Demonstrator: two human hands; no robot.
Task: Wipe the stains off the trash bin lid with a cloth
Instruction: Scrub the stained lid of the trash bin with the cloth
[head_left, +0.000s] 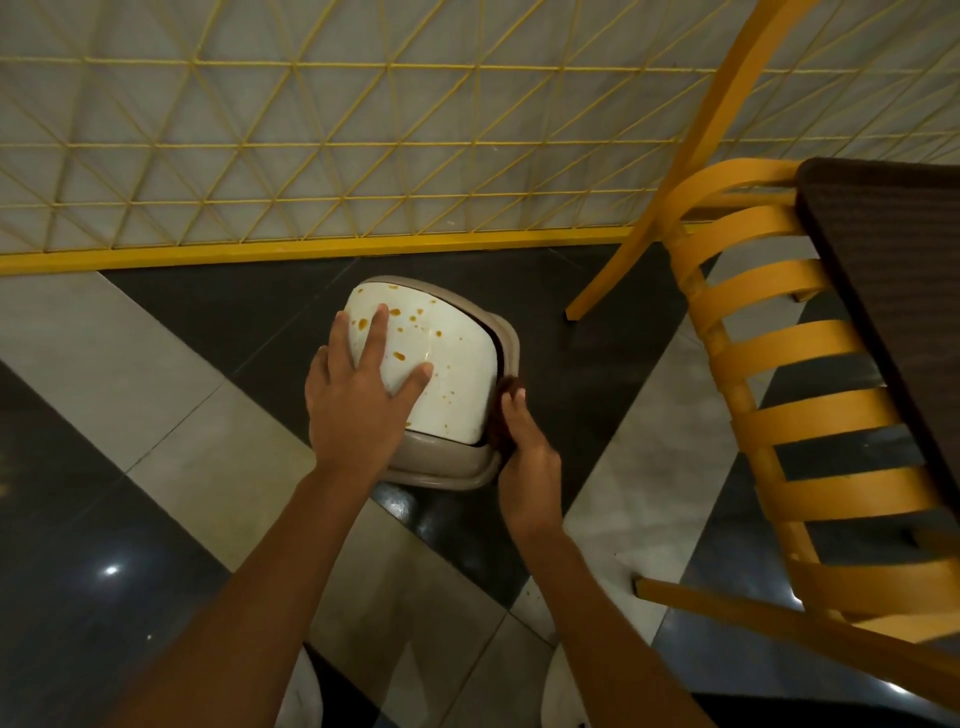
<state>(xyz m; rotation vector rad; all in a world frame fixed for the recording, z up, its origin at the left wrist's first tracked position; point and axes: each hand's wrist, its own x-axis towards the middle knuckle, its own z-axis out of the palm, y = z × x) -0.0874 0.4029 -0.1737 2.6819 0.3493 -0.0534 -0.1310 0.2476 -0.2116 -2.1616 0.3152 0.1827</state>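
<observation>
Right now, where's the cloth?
In the head view, the cloth is held in the right hand, at the right edge of the bin lid, near the picture's centre.

1. One trash bin lid (452, 374) lay at 12 o'clock, with roughly a dozen orange stains (399, 356).
2. One cloth (500, 436) was there.
3. Two grips were there: left grip (358, 395), right grip (527, 457).
4. One chair (779, 332) and one worktop (893, 270) stood at 3 o'clock.

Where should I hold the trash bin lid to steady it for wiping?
Probably grip the beige rim at its near-left corner, coming from the left. The white flap sits tilted with a dark gap on its right, so it may swing; the rim looks fixed, leaving the stains uncovered.
</observation>
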